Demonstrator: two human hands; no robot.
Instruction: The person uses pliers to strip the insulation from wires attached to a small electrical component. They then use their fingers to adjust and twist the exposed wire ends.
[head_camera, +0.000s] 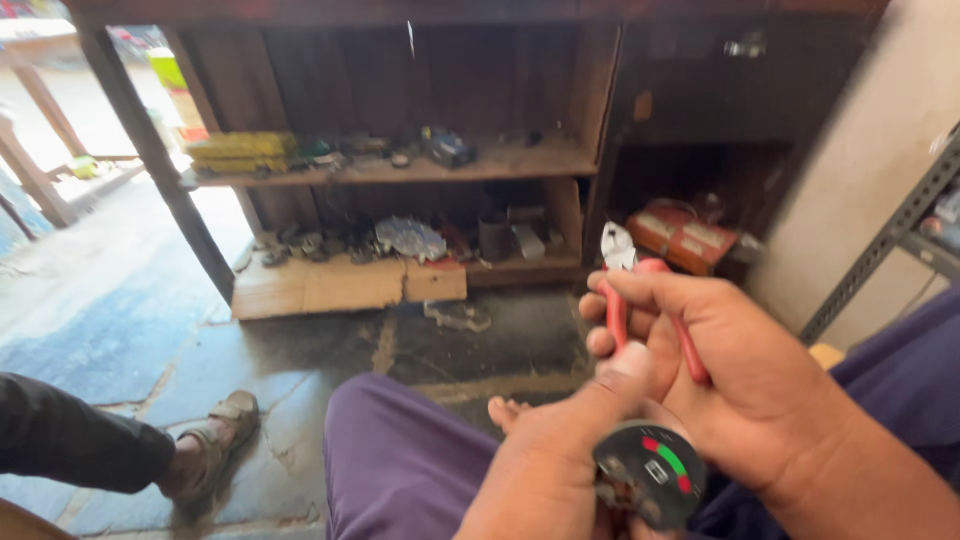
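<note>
- Head view looks down past purple trouser legs (400, 470) to a stone floor (130, 340) and a dark wooden shelf unit (590, 150) just ahead.
- Clutter fills both shelves: yellow boxes (240, 150) on the upper one, metal parts and a grey can (493, 238) on the lower; a red box (683, 238) sits in the right-hand compartment.
- At the lower left, another person's dark-trousered leg ends in a sandalled foot (215, 450) on the floor.
- Right hand (730, 370) is closed around the red handles of pliers (640, 300), their metal nose pointing up in front of the shelf unit.
- Left hand (560, 450) grips a round dark gauge (650, 472) with red and green marks, its thumb reaching up to touch the pliers' handle.
- Gauge sits low in the lap, just beneath the right hand.
</note>
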